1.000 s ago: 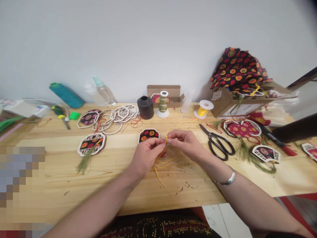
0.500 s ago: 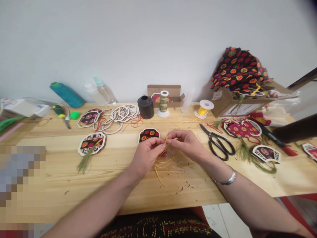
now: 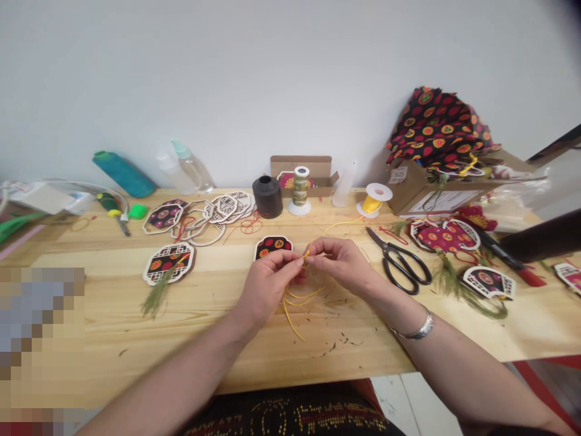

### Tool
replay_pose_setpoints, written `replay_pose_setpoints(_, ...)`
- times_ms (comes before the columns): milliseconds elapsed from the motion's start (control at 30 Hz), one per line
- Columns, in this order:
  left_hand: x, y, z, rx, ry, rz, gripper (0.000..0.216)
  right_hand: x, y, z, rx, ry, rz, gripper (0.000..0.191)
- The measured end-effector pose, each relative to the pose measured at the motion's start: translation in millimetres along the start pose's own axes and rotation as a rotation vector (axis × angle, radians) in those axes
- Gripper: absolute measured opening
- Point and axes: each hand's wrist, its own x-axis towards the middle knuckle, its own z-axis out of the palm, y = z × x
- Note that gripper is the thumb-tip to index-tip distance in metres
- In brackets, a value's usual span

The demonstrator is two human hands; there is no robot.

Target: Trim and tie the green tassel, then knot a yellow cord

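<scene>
Thin yellow cord [image 3: 295, 321] runs between my hands, its loose strands hanging down onto the wooden table. My left hand [image 3: 275, 275] pinches the cord between thumb and forefinger. Facing it, my right hand [image 3: 338, 263] pinches the same cord close by, with the fingertips nearly meeting. A small twist or knot of cord shows between them; its exact form is too small to make out. Behind my left hand lies an ornament with patterned black and red fabric [image 3: 273, 245], partly covered by the fingers. Black-handled scissors [image 3: 399, 260] rest right of my right hand.
A spool of yellow cord [image 3: 374, 198], a green-gold thread spool [image 3: 300, 188] and a black cone [image 3: 267, 197] stand at the back. Wooden lattice frames [image 3: 229, 207] and a tasselled ornament [image 3: 169, 262] lie left. A cardboard box [image 3: 436, 191] heaped with patterned fabric [image 3: 436, 130] stands right.
The cord end between my fingertips stood upright and now leans over to the right. Both hands stay in almost the same place, still pinching.
</scene>
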Motion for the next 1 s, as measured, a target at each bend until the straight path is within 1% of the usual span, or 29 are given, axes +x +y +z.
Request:
replay_pose_setpoints(133,1.1,-0.1,-0.4,0.082,0.047,0.055,0.011,0.2,-0.4,-0.1,-0.037,0.017,-0.014,0.018)
replay_pose_setpoints(300,2.5,2.0,-0.7,0.199,0.049,0.185,0.006,1.3,-1.3,0.0,-0.05,0.036,-0.039,0.016)
replay_pose_setpoints(367,2.9,3.0,-0.6,0.228,0.07,0.21,0.006,1.4,-1.9,0.0,-0.051,0.037,-0.038,0.017)
replay_pose_setpoints(433,2.7,4.2,-0.1,0.233,0.081,0.208,0.005,1.0,-2.8,-0.2,-0.057,0.036,-0.027,0.016)
replay_pose_setpoints(500,1.5,6.0,0.9,0.229,0.074,0.17,0.004,0.3,-3.6,-0.3,-0.061,0.036,-0.016,0.016)
replay_pose_setpoints(567,-0.9,8.4,2.3,0.235,0.063,0.141,0.009,-0.2,-3.7,-0.2,-0.074,0.038,-0.011,0.015)
replay_pose_setpoints(700,-6.1,11.7,4.7,0.253,0.026,0.165,0.017,-0.1,-1.6,0.8,-0.131,0.043,-0.021,0.014)
replay_pose_setpoints(767,-6.7,11.0,5.0,0.279,0.027,0.16,0.02,-0.1,0.0,1.5,-0.172,0.044,-0.046,0.013)
replay_pose_setpoints(867,-4.6,8.4,4.1,0.317,0.069,0.141,0.025,-0.9,1.6,3.1,-0.254,0.057,-0.107,0.009)
replay_pose_setpoints(1000,-0.8,7.7,2.9,0.346,0.117,0.136,0.022,-3.2,1.9,5.6,-0.365,0.066,-0.191,0.006)
